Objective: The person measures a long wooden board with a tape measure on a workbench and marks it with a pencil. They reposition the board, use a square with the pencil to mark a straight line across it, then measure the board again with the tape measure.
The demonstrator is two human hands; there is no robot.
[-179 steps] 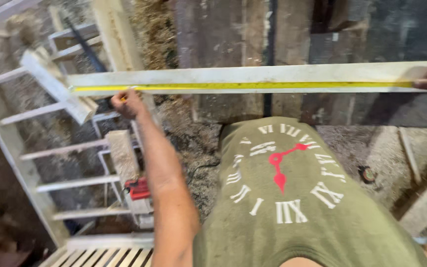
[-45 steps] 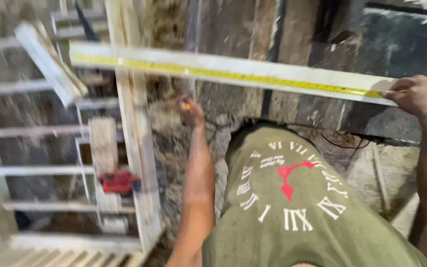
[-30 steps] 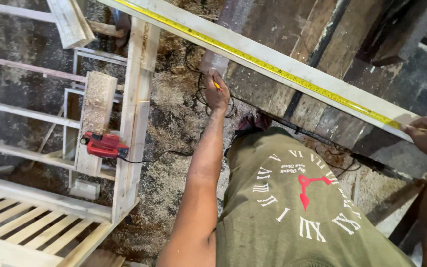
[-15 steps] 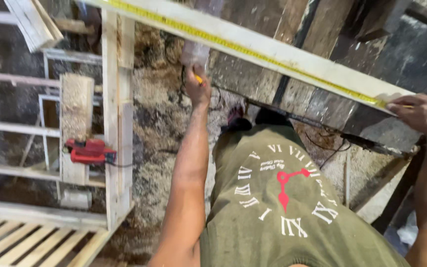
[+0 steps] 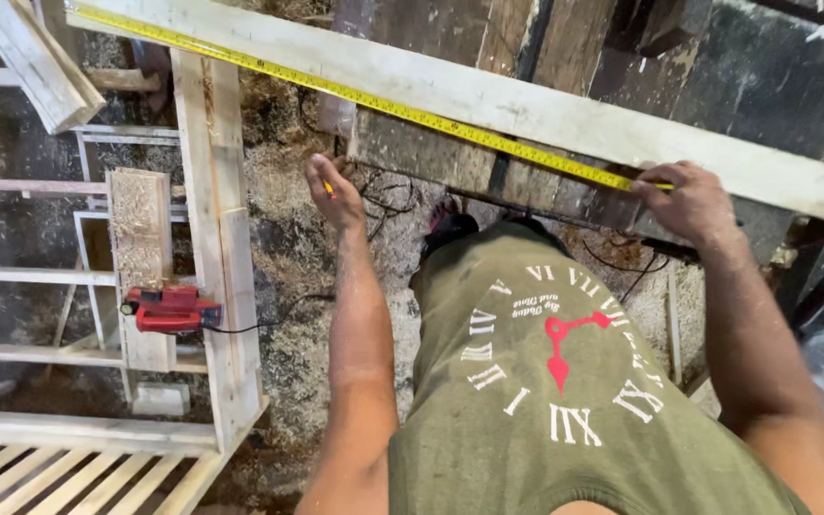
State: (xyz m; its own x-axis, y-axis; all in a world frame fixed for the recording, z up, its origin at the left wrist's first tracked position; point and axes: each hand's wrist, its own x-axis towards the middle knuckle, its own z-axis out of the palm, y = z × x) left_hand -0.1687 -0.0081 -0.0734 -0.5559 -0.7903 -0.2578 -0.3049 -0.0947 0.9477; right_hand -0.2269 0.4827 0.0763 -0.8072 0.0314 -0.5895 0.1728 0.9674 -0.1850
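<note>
A long pale wooden plank [image 5: 545, 114] runs across the view from upper left to right. A yellow tape measure [image 5: 364, 95] is stretched along it. My right hand [image 5: 684, 200] presses on the tape's near end at the plank's lower edge. Below the plank and apart from it, my left hand [image 5: 336, 191] pinches a small yellow-orange pencil [image 5: 330, 189]. Most of the pencil is hidden in my fingers.
A red power tool [image 5: 169, 310] with a black cord rests on a wooden frame [image 5: 221, 286] at the left. White slatted frames [image 5: 40, 458] lie around it. Sawdust [image 5: 288, 248] covers the floor. Dark boards [image 5: 746, 67] lie behind the plank.
My left hand let go of the tape's far end and dropped below the plank, now holding the pencil. My right hand stayed on the tape. The view tilted down.
</note>
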